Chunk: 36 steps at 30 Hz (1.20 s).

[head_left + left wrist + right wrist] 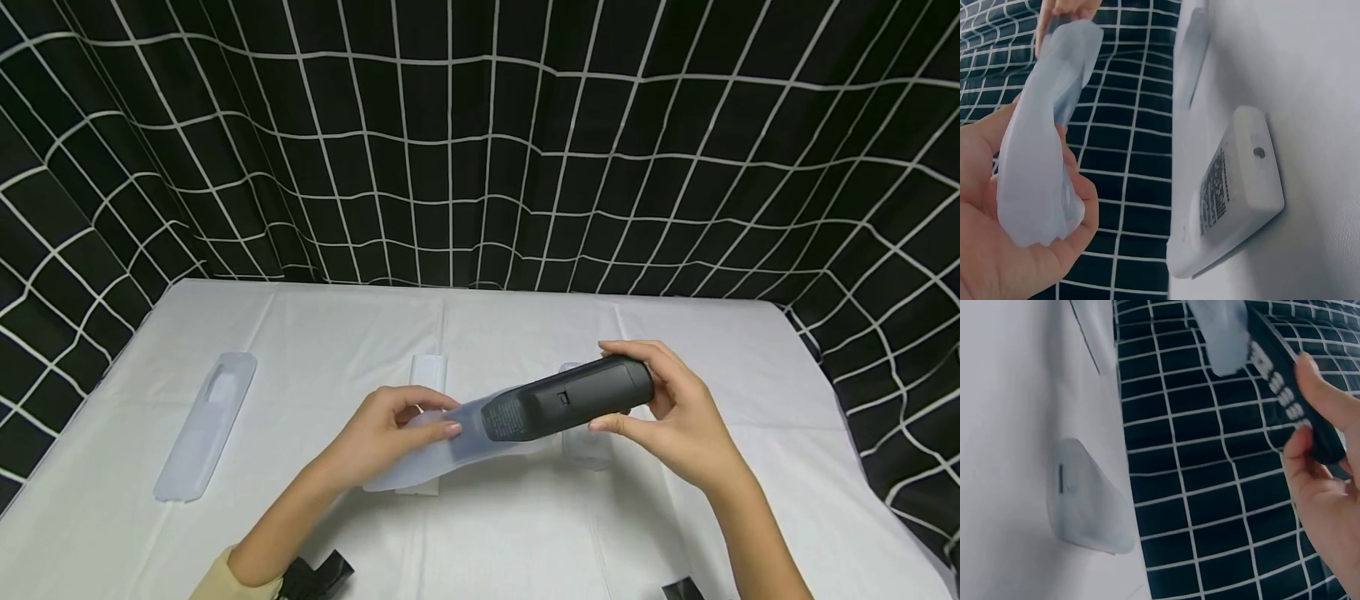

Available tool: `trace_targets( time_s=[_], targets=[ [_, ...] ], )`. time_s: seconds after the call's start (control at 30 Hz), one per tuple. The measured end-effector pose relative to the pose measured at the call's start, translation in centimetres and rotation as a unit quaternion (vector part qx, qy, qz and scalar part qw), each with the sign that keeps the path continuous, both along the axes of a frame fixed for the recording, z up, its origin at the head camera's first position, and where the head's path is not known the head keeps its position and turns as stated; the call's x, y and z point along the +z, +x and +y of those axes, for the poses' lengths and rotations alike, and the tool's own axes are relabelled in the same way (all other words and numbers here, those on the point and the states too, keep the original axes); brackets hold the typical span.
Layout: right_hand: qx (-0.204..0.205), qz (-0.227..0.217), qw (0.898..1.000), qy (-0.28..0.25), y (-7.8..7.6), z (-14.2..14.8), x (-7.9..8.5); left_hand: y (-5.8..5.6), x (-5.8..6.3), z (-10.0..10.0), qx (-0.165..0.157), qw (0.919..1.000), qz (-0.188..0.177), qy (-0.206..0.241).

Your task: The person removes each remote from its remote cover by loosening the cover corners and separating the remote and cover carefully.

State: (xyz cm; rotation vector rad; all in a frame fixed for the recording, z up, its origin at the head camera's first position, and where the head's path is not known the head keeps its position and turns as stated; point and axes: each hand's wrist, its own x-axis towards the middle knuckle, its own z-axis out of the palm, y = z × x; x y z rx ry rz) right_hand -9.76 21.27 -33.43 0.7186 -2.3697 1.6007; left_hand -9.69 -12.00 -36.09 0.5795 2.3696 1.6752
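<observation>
Head view shows a white-covered table (525,533); above it, the left hand (378,433) pinches a translucent sleeve (469,437) and the right hand (678,408) grips a black remote (577,398), its end overlapping the sleeve, whether inside unclear. Beneath the remote lies a smaller translucent case (588,451).

Black remote (581,395): smooth matt plastic
Held sleeve (447,452): cloudy, flexible, rubbery-looking
White device (1229,190): smooth plastic
Table cover (517,533): lightly creased matt cloth
Curtain (468,158): rippled matt cloth
</observation>
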Motion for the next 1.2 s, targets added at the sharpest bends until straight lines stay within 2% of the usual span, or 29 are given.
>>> trace_targets(
  time_s=[0.13, 0.27, 0.37, 0.57, 0.8, 0.9, 1.2],
  targets=[
    [-0.026, -0.038, 0.996, -0.072, 0.0, -0.7, -0.2, 0.1, 0.0, 0.1, 0.013, 0.9999, 0.007, -0.001],
    [-0.059, -0.054, 0.988, -0.129, 0.0, -1.4, -0.6, 0.1, 0.1, 0.1, 0.020, 0.9997, 0.011, -0.001],
    [-0.068, -0.059, 0.981, -0.170, -0.2, -1.9, -0.9, 0.1, 0.2, 0.2, 0.014, 0.9999, 0.005, 0.005],
    [-0.087, -0.077, 0.961, -0.253, -0.4, -2.5, -1.1, 0.2, 0.3, 0.2, -0.005, 0.9997, -0.005, 0.025],
    [-0.125, -0.094, 0.932, -0.327, -0.2, -3.8, -1.1, 0.4, 0.2, 0.3, -0.005, 0.9996, -0.022, 0.017],
    [-0.138, -0.100, 0.920, -0.353, -0.1, -4.3, -1.0, 0.4, 0.0, 0.4, -0.006, 0.9995, -0.030, 0.013],
    [-0.182, -0.121, 0.904, -0.367, -0.4, -4.5, -0.7, 0.7, -0.2, 0.6, -0.020, 0.9987, -0.045, 0.011]
  ],
)
